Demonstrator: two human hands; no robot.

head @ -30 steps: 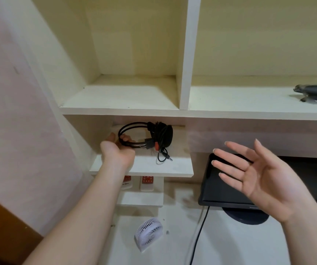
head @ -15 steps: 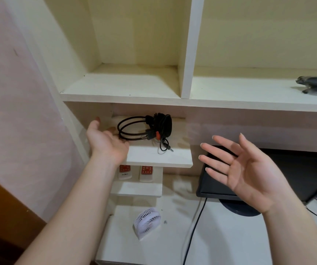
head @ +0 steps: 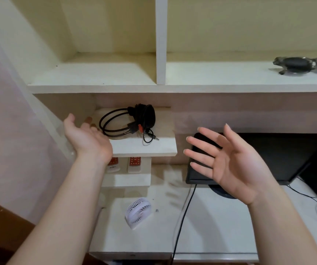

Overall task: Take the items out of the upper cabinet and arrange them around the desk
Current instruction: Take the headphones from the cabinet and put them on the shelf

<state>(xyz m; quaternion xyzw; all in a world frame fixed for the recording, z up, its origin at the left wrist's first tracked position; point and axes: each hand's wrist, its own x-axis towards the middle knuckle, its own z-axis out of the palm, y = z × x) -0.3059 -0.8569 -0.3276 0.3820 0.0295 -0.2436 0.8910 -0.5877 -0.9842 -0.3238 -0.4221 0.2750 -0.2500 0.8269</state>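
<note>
Black headphones [head: 132, 121] with a coiled cable lie on a small white shelf [head: 153, 148] under the upper cabinet [head: 161, 54]. My left hand [head: 86, 136] hovers palm up just left of the headphones, fingers apart, holding nothing. My right hand [head: 228, 163] is raised in front of the monitor, open, palm facing left, empty. Dark sunglasses [head: 303, 65] rest on the cabinet's right shelf, partly cut by the frame edge. The cabinet's left compartment holds nothing.
A black monitor [head: 280, 155] stands on the white desk [head: 211, 226], its cable running down to the front edge. A small white fan [head: 138, 212] lies on the desk. Two white-and-red remotes [head: 134, 164] stand on a lower small shelf. A wall is at left.
My left hand let go of the headphones' band and drew back to the left, turning palm up. The headphones stay on the shelf. My right hand stayed raised and open.
</note>
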